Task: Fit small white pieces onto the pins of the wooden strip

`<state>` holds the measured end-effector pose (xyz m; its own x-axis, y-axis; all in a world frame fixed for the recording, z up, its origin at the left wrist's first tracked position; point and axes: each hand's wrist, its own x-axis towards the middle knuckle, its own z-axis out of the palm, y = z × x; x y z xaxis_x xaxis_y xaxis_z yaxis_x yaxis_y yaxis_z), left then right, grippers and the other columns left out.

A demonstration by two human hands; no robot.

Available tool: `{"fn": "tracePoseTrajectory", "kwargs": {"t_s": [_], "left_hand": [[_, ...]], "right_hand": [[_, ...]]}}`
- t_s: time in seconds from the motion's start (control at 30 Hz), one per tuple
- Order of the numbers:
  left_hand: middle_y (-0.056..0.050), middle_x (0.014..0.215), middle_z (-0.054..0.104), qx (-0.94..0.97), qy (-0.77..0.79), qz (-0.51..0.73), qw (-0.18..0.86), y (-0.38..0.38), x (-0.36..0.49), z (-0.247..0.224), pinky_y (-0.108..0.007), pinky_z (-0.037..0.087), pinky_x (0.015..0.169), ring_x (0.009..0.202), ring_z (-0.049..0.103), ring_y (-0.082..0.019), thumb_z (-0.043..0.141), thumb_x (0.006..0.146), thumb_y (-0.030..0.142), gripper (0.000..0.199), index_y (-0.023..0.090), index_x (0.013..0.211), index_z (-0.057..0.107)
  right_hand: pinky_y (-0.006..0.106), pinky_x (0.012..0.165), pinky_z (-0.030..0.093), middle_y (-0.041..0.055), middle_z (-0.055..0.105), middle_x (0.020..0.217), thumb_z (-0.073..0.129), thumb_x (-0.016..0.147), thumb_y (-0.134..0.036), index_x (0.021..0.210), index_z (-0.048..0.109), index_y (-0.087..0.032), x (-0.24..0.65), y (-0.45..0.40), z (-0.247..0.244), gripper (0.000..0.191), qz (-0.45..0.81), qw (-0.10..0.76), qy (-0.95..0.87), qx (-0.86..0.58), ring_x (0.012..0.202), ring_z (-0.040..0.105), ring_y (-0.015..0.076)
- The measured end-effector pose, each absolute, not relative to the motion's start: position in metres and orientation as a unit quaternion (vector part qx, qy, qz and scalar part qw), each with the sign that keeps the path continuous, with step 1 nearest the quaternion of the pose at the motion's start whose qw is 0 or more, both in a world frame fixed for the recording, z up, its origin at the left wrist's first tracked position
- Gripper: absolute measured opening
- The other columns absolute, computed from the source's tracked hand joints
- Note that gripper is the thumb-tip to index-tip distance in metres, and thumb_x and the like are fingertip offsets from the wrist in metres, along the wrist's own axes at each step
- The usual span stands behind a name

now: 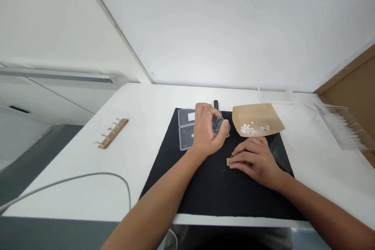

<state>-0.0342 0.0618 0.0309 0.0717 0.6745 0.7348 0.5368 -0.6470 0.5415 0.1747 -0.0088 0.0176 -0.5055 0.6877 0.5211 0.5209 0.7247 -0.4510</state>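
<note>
Over the black mat [205, 195], my left hand [207, 129] is curled round a small clear plastic container [218, 125], fingers on its far side and thumb on the near right side. To its left lies an open clear plastic case [185, 131] with a white label. My right hand [252, 160] pinches a small light wooden piece [228, 161] with dark metal bits at its edge, low over the mat. A brown paper tray [254, 114] holding white fragments [247, 129] sits just beyond my right hand.
On the left of the white table [88, 175] lies a wooden strip with metal hooks [113, 134]. A grey cable [88, 174] curves across the front left. Clear plastic racks [340, 127] stand at the right. A dark handle [216, 104] shows behind my left hand.
</note>
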Motion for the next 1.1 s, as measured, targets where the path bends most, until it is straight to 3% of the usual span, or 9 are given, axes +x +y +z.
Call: {"fn": "tracePoseTrajectory", "kwargs": {"t_s": [0.1, 0.27, 0.47, 0.63, 0.87, 1.1], "left_hand": [[-0.006, 0.089, 0.055, 0.743, 0.45, 0.495, 0.015, 0.069, -0.038, 0.033, -0.04, 0.047, 0.08, 0.089, 0.053, -0.023, 0.054, 0.099, 0.027, 0.012, 0.022, 0.09, 0.049], [-0.005, 0.077, 0.06, 0.769, 0.551, 0.324, -0.021, 0.078, -0.044, 0.031, -0.034, 0.036, 0.066, 0.08, 0.056, -0.021, 0.046, 0.105, 0.027, 0.033, 0.021, 0.072, 0.047], [-0.008, 0.083, 0.068, 0.743, 0.636, 0.208, -0.022, 0.08, -0.049, 0.039, -0.032, 0.026, 0.059, 0.072, 0.06, -0.021, 0.042, 0.108, 0.031, 0.037, 0.018, 0.078, 0.061], [-0.009, 0.083, 0.068, 0.769, 0.619, 0.158, -0.005, 0.078, -0.051, 0.042, -0.032, 0.032, 0.059, 0.071, 0.061, -0.023, 0.036, 0.11, 0.035, 0.041, 0.018, 0.089, 0.066], [-0.012, 0.111, 0.064, 0.87, 0.468, 0.154, -0.014, 0.08, -0.062, 0.041, -0.033, 0.046, 0.063, 0.103, 0.058, -0.029, 0.053, 0.098, 0.027, 0.02, 0.021, 0.097, 0.072], [-0.01, 0.115, 0.061, 0.896, 0.433, 0.092, 0.038, 0.086, -0.081, 0.044, -0.035, 0.051, 0.068, 0.103, 0.056, -0.027, 0.067, 0.092, 0.032, 0.017, 0.024, 0.091, 0.082]], "right_hand": [[0.04, 0.088, 0.034, -0.0031, 0.077, 0.098, 0.076, 0.098, -0.037, 0.092, 0.077, -0.03, 0.175, -0.009, 0.017, 0.009, 0.117, 0.341, -0.867, -0.345, 0.091, 0.065, 0.0165], [0.04, 0.087, 0.033, -0.0023, 0.077, 0.098, 0.075, 0.099, -0.034, 0.09, 0.074, -0.026, 0.175, -0.01, 0.014, 0.013, 0.11, 0.326, -0.875, -0.341, 0.09, 0.064, 0.0158], [0.04, 0.088, 0.034, -0.0016, 0.076, 0.099, 0.073, 0.1, -0.033, 0.088, 0.072, -0.025, 0.174, -0.011, 0.011, 0.015, 0.104, 0.319, -0.875, -0.348, 0.091, 0.064, 0.0159], [0.04, 0.088, 0.034, -0.0005, 0.076, 0.098, 0.072, 0.101, -0.034, 0.087, 0.072, -0.024, 0.172, -0.013, 0.011, 0.017, 0.105, 0.313, -0.875, -0.355, 0.092, 0.065, 0.0166], [0.04, 0.088, 0.033, -0.001, 0.075, 0.097, 0.072, 0.101, -0.034, 0.092, 0.072, -0.025, 0.175, -0.012, 0.013, 0.012, 0.092, 0.3, -0.885, -0.344, 0.091, 0.064, 0.0167], [0.039, 0.087, 0.032, -0.0005, 0.073, 0.098, 0.075, 0.098, -0.04, 0.103, 0.073, -0.028, 0.182, -0.008, 0.014, 0.013, 0.073, 0.3, -0.894, -0.326, 0.09, 0.064, 0.016]]}}
